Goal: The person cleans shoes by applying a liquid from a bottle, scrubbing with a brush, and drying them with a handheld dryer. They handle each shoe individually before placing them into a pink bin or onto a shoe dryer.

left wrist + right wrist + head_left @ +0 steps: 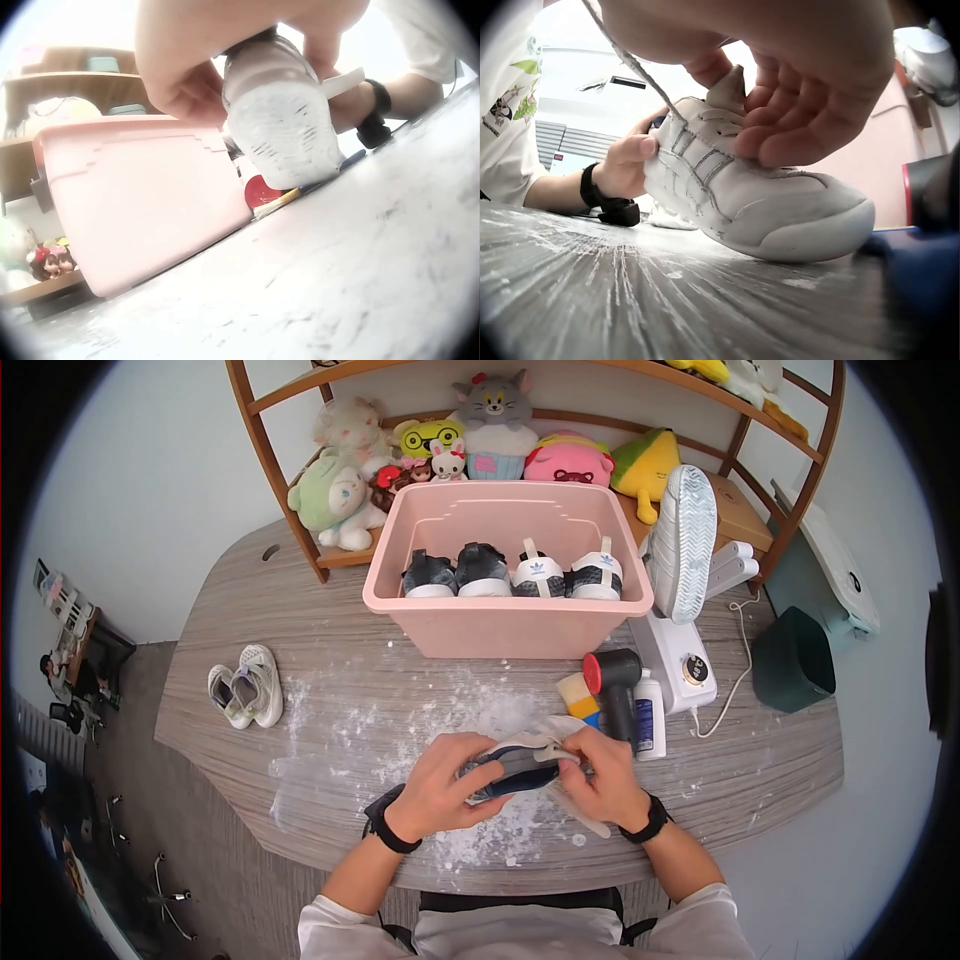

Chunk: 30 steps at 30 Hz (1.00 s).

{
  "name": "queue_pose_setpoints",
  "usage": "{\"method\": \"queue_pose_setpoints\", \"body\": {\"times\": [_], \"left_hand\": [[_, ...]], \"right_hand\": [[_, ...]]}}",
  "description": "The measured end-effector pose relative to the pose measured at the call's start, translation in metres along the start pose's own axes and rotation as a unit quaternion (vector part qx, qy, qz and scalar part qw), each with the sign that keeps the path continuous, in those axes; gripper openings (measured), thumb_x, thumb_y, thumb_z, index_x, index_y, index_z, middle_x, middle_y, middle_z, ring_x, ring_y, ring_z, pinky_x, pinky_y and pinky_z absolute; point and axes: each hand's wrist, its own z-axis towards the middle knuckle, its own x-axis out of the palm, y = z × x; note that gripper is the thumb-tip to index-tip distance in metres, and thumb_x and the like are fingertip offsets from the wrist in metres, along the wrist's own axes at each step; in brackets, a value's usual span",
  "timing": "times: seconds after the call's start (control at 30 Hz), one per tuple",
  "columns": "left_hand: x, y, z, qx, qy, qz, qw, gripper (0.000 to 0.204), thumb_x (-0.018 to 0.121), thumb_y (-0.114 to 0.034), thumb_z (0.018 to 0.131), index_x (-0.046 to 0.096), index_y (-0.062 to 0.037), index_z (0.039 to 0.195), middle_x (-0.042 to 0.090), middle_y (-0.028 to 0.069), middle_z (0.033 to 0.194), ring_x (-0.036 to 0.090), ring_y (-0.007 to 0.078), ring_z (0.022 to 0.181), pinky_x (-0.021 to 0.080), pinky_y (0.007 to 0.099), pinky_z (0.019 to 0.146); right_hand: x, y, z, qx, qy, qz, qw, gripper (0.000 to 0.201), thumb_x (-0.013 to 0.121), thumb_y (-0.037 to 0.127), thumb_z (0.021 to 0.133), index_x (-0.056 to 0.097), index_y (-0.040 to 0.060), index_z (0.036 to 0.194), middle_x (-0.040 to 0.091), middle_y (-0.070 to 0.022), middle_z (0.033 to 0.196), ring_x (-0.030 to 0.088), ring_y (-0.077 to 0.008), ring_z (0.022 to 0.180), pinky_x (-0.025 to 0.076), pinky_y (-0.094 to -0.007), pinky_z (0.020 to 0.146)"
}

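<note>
Both hands hold a white sneaker (780, 225) low over the front of the table, its dark lining facing up in the head view. My left hand (445, 785) grips it at the collar and heel end, fingers on one side and thumb on the other. At the tongue, my right hand (602, 775) pinches the shoe between thumb and fingers, with its other fingers curled over the laces in the right wrist view. A loose lace (634, 64) runs up from the eyelets. The pale heel sole (285, 135) faces the left wrist camera.
White powder marks (480, 710) cover the tabletop. A pink bin (510, 630) holds several shoes. On the right are a brush (577, 695), black-and-red tool (622, 695), bottle (650, 715) and white machine (680, 660) bearing an upright shoe (688, 545). Small sneakers (250, 688) stand left.
</note>
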Motion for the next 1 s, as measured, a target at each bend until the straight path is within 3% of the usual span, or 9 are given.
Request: {"method": "queue_pose_setpoints", "body": {"times": [0.17,0.27,0.53,0.6,0.7,0.77,1.0], "left_hand": [[0.002,0.002,-0.002,-0.045,0.001,-0.021,0.999,0.042,0.091,-0.023,0.071,0.065,-0.0072,0.1,0.066,0.014,0.109,0.068,0.032,0.091,0.056,0.0393,0.074],[0.001,0.002,-0.001,-0.049,0.001,-0.017,0.999,0.041,0.091,-0.023,0.071,0.064,-0.0064,0.097,0.066,0.0137,0.105,0.068,0.0308,0.086,0.056,0.0378,0.069],[-0.001,0.005,-0.002,-0.045,-0.009,0.013,0.999,0.037,0.09,-0.021,0.07,0.064,-0.0068,0.091,0.068,0.0137,0.102,0.07,0.0268,0.08,0.057,0.034,0.065],[-0.003,0.005,-0.003,-0.101,-0.009,0.012,0.995,0.036,0.089,-0.019,0.071,0.064,-0.0057,0.094,0.068,0.0144,0.104,0.07,0.0277,0.083,0.058,0.0342,0.067],[-0.003,0.006,-0.002,-0.143,-0.025,-0.019,0.989,0.038,0.087,-0.019,0.073,0.065,-0.0045,0.101,0.068,0.0153,0.106,0.07,0.0333,0.087,0.057,0.0382,0.071],[-0.003,0.008,-0.003,-0.155,-0.026,-0.021,0.987,0.04,0.087,-0.018,0.074,0.064,-0.0034,0.103,0.068,0.0167,0.109,0.07,0.0333,0.09,0.058,0.0376,0.074],[-0.004,0.01,-0.006,-0.2,-0.04,-0.042,0.978,0.042,0.087,-0.013,0.074,0.063,-0.0032,0.107,0.068,0.0191,0.116,0.07,0.0341,0.099,0.058,0.0381,0.08]], "right_hand": [[0.0,-0.011,-0.003,0.087,-0.047,-0.003,0.995,0.005,0.065,0.004,0.093,0.067,-0.0008,0.093,0.065,-0.013,0.074,0.062,-0.0233,0.058,0.049,-0.0342,0.055],[-0.003,-0.007,-0.003,0.121,-0.01,0.007,0.993,0.006,0.067,0.005,0.093,0.067,-0.0008,0.095,0.067,-0.0131,0.075,0.063,-0.0215,0.06,0.05,-0.0332,0.057],[-0.001,-0.001,0.003,0.039,-0.008,0.011,0.999,0.011,0.071,0.009,0.093,0.066,-0.0002,0.094,0.067,-0.0114,0.081,0.067,-0.0229,0.065,0.053,-0.0324,0.06],[-0.002,-0.001,0.004,0.034,0.0,0.0,0.999,0.012,0.072,0.01,0.093,0.065,0.0001,0.094,0.067,-0.0112,0.082,0.067,-0.0249,0.067,0.054,-0.0335,0.061],[-0.002,-0.004,0.005,0.004,-0.016,-0.08,0.997,0.013,0.072,0.011,0.092,0.065,0.0007,0.094,0.066,-0.0111,0.086,0.067,-0.0297,0.074,0.054,-0.0384,0.062],[0.0,-0.006,0.004,0.033,-0.05,-0.19,0.98,0.013,0.072,0.011,0.089,0.064,0.0017,0.095,0.063,-0.0119,0.089,0.066,-0.0329,0.078,0.054,-0.043,0.063],[-0.004,-0.012,0.001,0.042,-0.044,-0.365,0.929,0.022,0.073,0.011,0.083,0.063,0.0018,0.1,0.061,-0.0132,0.091,0.064,-0.0314,0.077,0.055,-0.0418,0.062]]}}
